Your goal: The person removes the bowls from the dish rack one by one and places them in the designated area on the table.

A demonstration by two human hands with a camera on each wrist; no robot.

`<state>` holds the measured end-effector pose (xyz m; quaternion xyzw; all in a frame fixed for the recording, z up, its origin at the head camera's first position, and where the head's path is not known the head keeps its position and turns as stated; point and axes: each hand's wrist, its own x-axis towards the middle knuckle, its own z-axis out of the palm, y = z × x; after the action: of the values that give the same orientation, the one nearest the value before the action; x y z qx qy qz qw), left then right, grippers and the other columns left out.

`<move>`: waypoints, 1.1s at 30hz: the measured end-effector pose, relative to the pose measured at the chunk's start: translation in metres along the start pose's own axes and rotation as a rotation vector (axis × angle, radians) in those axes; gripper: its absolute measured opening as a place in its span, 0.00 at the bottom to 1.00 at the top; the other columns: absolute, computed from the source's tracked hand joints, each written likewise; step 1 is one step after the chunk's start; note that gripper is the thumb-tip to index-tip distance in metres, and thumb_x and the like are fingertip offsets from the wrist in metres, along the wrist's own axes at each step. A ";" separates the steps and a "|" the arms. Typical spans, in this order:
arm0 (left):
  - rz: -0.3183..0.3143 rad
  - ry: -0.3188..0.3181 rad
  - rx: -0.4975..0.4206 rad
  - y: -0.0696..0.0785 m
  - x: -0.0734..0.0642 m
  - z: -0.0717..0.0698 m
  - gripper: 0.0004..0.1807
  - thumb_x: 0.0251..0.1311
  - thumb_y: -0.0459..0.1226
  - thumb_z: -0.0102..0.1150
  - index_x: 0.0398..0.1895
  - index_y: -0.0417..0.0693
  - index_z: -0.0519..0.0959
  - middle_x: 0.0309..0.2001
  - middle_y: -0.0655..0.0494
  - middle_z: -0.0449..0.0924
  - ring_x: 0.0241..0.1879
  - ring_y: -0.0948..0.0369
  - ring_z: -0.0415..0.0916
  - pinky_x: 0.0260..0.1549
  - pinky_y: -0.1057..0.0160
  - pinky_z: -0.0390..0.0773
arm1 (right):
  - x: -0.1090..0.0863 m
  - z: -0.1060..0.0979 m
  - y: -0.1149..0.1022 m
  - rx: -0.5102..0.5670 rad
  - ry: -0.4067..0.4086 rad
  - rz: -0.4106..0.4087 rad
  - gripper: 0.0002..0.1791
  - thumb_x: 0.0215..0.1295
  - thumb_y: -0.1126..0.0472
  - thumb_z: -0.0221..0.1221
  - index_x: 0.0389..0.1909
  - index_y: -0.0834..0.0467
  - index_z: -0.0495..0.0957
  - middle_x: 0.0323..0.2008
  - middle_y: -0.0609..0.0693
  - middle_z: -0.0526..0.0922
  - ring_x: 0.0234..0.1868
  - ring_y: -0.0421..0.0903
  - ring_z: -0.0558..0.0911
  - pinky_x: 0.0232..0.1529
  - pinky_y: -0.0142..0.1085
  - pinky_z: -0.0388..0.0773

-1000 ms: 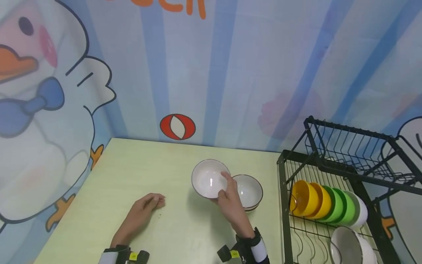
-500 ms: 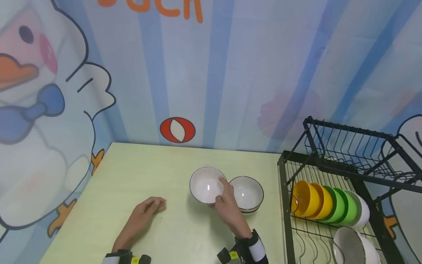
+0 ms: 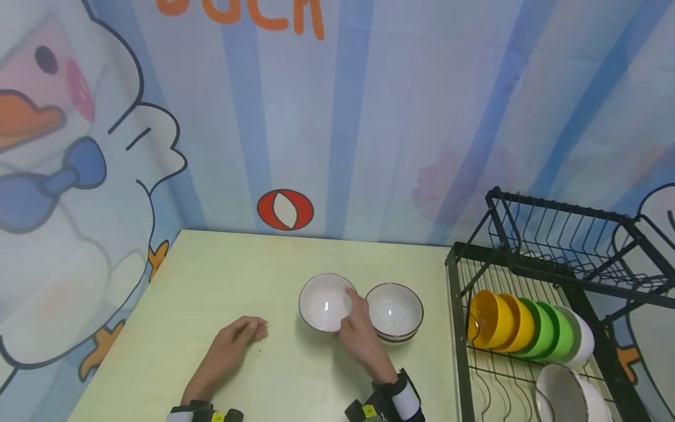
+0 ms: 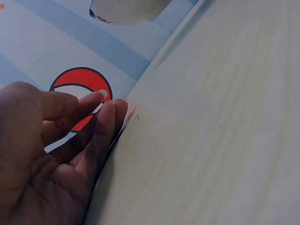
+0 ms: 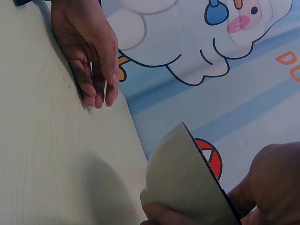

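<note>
Blue-striped fabric backdrop [image 3: 401,117] rises behind my work, printed with a big white cartoon duck [image 3: 47,281] on the left and a red-and-white oval [image 3: 285,210] low near the middle. Below it spreads a pale yellow, faintly grained tabletop [image 3: 237,269].

My right hand [image 3: 364,337] pinches a round white bowl with a thin dark rim [image 3: 321,302] by its near right side: one digit reaches over the rim to the inside, and other fingers press the outer wall beneath. I hold the bowl tilted and clear of the surface, its shadow falling below. Just to the right sits a stack of matching white bowls [image 3: 394,310].

My left hand [image 3: 227,346] rests on the table well to the left, fingers loosely bent and close together, holding nothing.

At the far right stands a black metal dish rack [image 3: 460,351]. Yellow bowls [image 3: 487,319], green bowls [image 3: 540,328] and white ware [image 3: 582,343] lean in a row there, with a larger white bowl [image 3: 566,392] in front.
</note>
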<state>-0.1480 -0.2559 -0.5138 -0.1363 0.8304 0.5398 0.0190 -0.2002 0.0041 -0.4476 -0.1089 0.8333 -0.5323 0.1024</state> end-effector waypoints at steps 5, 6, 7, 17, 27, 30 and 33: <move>0.012 0.001 -0.009 0.000 -0.001 0.000 0.17 0.77 0.43 0.43 0.56 0.46 0.79 0.50 0.53 0.87 0.53 0.58 0.83 0.70 0.45 0.68 | 0.000 0.004 0.005 -0.023 -0.006 -0.018 0.35 0.65 0.74 0.39 0.75 0.66 0.50 0.73 0.71 0.52 0.76 0.67 0.55 0.75 0.62 0.53; 0.012 -0.001 -0.008 0.000 -0.001 0.000 0.17 0.77 0.43 0.43 0.56 0.46 0.79 0.50 0.53 0.87 0.53 0.58 0.84 0.69 0.45 0.69 | 0.000 0.005 0.006 -0.025 -0.007 -0.015 0.35 0.65 0.74 0.39 0.75 0.66 0.50 0.73 0.71 0.52 0.76 0.67 0.55 0.75 0.62 0.53; 0.014 -0.001 -0.007 0.000 -0.001 0.000 0.17 0.77 0.43 0.43 0.56 0.46 0.79 0.50 0.53 0.87 0.53 0.58 0.84 0.69 0.46 0.69 | 0.001 0.006 0.007 -0.028 -0.009 -0.012 0.35 0.66 0.74 0.39 0.76 0.66 0.50 0.74 0.71 0.52 0.76 0.67 0.55 0.76 0.62 0.54; 0.015 0.001 -0.029 0.002 -0.003 -0.001 0.17 0.77 0.43 0.44 0.56 0.45 0.79 0.50 0.52 0.87 0.53 0.59 0.84 0.69 0.47 0.69 | 0.004 0.010 0.013 -0.028 -0.020 0.012 0.34 0.67 0.74 0.38 0.76 0.67 0.50 0.74 0.72 0.51 0.77 0.68 0.54 0.76 0.61 0.53; 0.013 0.007 -0.005 -0.001 -0.001 0.000 0.17 0.77 0.42 0.43 0.56 0.46 0.79 0.50 0.52 0.87 0.53 0.57 0.83 0.70 0.45 0.68 | 0.005 0.011 0.015 -0.022 -0.022 0.042 0.33 0.70 0.71 0.39 0.76 0.66 0.49 0.75 0.71 0.50 0.77 0.67 0.54 0.76 0.61 0.53; 0.020 0.007 -0.005 -0.002 0.000 0.000 0.17 0.77 0.42 0.43 0.56 0.46 0.79 0.50 0.52 0.87 0.54 0.56 0.83 0.70 0.44 0.67 | 0.006 0.012 0.015 -0.030 -0.022 0.041 0.33 0.70 0.70 0.40 0.76 0.66 0.49 0.75 0.71 0.51 0.76 0.67 0.55 0.76 0.61 0.54; 0.027 0.001 -0.007 -0.002 0.000 -0.001 0.17 0.77 0.43 0.43 0.56 0.46 0.78 0.51 0.52 0.87 0.54 0.56 0.83 0.71 0.44 0.66 | 0.007 0.012 0.016 -0.047 -0.019 0.034 0.32 0.71 0.70 0.41 0.76 0.66 0.50 0.74 0.71 0.52 0.76 0.68 0.55 0.75 0.61 0.55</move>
<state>-0.1474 -0.2571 -0.5153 -0.1256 0.8302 0.5430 0.0109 -0.2043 -0.0011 -0.4677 -0.1023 0.8463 -0.5096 0.1169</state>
